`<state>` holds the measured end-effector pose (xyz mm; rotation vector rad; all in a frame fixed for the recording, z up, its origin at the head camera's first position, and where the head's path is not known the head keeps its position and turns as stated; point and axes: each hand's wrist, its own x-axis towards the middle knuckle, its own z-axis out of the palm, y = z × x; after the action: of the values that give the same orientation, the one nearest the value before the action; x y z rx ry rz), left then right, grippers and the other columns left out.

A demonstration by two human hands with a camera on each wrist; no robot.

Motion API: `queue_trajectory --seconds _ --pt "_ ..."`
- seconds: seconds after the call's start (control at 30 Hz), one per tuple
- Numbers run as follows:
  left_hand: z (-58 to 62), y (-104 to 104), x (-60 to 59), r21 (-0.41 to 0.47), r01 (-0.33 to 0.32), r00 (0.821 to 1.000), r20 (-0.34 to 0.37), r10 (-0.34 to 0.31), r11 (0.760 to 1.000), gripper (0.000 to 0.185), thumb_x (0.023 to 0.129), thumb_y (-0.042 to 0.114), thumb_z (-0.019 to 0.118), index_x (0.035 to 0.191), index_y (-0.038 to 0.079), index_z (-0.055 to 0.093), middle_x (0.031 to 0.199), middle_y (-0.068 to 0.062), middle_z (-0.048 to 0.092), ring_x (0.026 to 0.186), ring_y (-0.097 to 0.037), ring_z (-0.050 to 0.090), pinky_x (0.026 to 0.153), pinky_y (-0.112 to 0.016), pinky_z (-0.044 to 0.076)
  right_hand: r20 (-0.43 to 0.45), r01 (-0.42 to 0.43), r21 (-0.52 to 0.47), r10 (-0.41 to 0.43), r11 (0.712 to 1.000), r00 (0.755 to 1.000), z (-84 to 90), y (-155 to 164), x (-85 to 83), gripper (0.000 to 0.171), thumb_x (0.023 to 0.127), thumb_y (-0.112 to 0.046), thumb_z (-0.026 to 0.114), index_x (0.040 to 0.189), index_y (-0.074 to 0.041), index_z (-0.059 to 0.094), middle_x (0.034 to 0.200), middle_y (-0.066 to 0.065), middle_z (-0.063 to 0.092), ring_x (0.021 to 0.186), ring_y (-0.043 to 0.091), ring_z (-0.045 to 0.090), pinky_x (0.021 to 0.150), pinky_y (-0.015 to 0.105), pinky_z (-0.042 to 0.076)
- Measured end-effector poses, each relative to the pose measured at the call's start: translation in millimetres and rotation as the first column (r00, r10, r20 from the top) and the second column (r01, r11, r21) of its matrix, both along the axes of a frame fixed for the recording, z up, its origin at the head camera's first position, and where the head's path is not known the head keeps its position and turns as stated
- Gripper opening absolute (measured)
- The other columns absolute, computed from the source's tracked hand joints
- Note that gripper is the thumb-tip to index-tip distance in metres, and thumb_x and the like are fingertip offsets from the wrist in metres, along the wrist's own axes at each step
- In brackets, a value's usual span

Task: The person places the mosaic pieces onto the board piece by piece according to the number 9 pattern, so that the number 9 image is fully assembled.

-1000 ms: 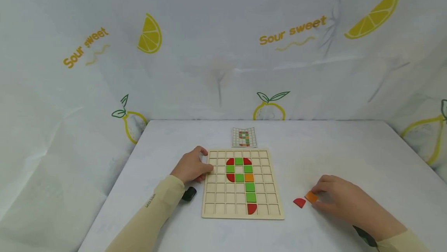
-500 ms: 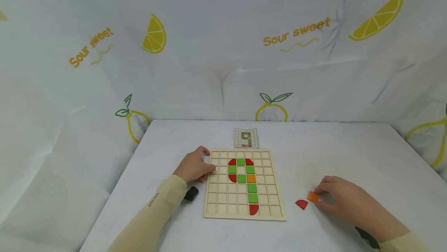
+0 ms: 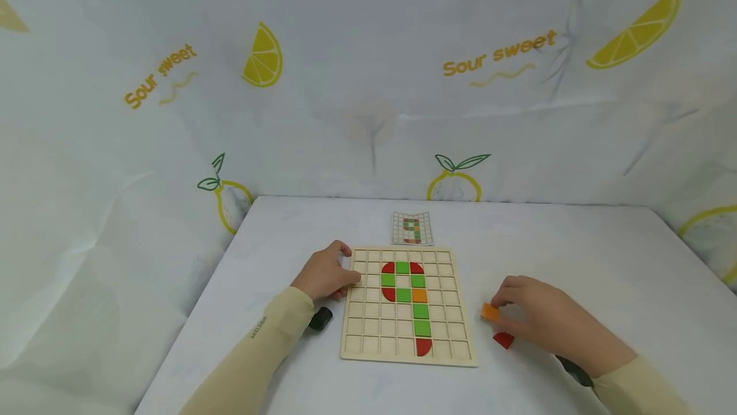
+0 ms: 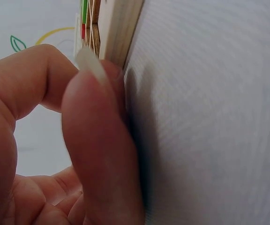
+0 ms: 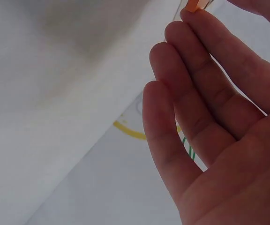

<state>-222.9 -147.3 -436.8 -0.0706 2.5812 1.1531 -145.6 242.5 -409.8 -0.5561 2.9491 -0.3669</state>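
Fingertips of the right hand (image 3: 541,322) pinch an orange square tile (image 3: 490,312), lifted just off the desk (image 3: 576,255) between the hand and the right edge of the wooden grid board (image 3: 407,304). A red quarter-round tile (image 3: 503,339) lies on the desk just below that hand, close to the board's near right corner.

The board sits near the desk's front edge, and its square cells hold a figure: red curved pieces and a green square along the top, green squares down the sides, one orange square at the right of the middle row, two green squares below it and a red piece in the bottom row. Remaining cells show bare wood.

At the board's left edge the left hand (image 3: 324,276) rests with thumb and curled fingers gripping the rim. Behind the board's far edge lies a small pattern card (image 3: 411,228).
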Motion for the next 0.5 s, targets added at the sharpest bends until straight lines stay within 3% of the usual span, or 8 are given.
queue_trajectory --seconds 0.13,0.5 --pt "1.5 -0.4 1.1 -0.001 -0.002 1.0 -0.004 0.002 1.0 0.055 0.089 0.02 0.079 0.138 0.013 0.056 0.065 -0.005 0.068 0.05 -0.014 0.058 0.055 -0.026 0.052 0.046 -0.01 0.006 0.009 1.0 0.999 6.3 -26.7 -7.7 0.016 0.086 -0.036 0.091 0.097 -0.033 0.08 0.099 -0.017 0.065 0.092 0.005 0.059 0.084 0.034 0.06" --pt "-3.7 -2.1 -4.9 0.0 0.005 1.0 0.019 -0.005 1.0 0.056 0.088 0.022 0.08 0.139 0.014 0.056 0.064 -0.005 0.069 0.049 -0.014 0.058 0.054 -0.027 0.053 -0.029 -0.213 -0.052 0.212 0.976 0.977 11.4 -80.2 -9.7 0.012 0.088 -0.031 0.088 0.096 -0.028 0.08 0.098 -0.018 0.063 0.088 0.001 0.057 0.079 0.027 0.058"
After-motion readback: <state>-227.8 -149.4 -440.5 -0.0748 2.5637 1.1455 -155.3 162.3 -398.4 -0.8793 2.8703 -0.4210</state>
